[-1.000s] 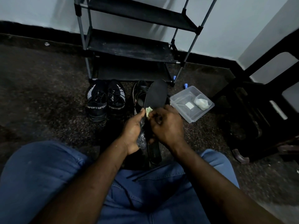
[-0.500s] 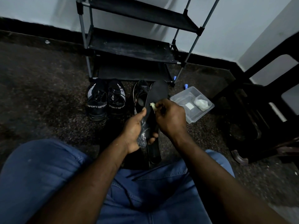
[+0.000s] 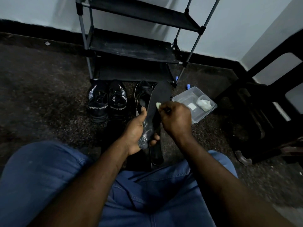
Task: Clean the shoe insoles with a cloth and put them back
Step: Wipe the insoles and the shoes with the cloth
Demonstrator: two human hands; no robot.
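A long black insole [image 3: 158,99] stands tilted in front of me, its toe end pointing away. My left hand [image 3: 136,133] grips its worn, whitish heel end. My right hand [image 3: 176,118] presses a small pale cloth [image 3: 158,105] against the insole's right edge near the middle; most of the cloth is hidden in the fist. A second dark insole [image 3: 156,154] lies on the floor under my hands. Behind the held insole sits a black shoe [image 3: 142,95].
A pair of black sport shoes [image 3: 107,102] stands left of the insole. A clear plastic tub [image 3: 195,104] holding a pale wad sits to the right. A black shoe rack [image 3: 132,46] stands by the wall, a dark chair [image 3: 262,115] at right.
My right hand with the cloth has slid up the insole, away from me, from near the left thumb toward the middle. The left hand keeps its hold on the heel end.
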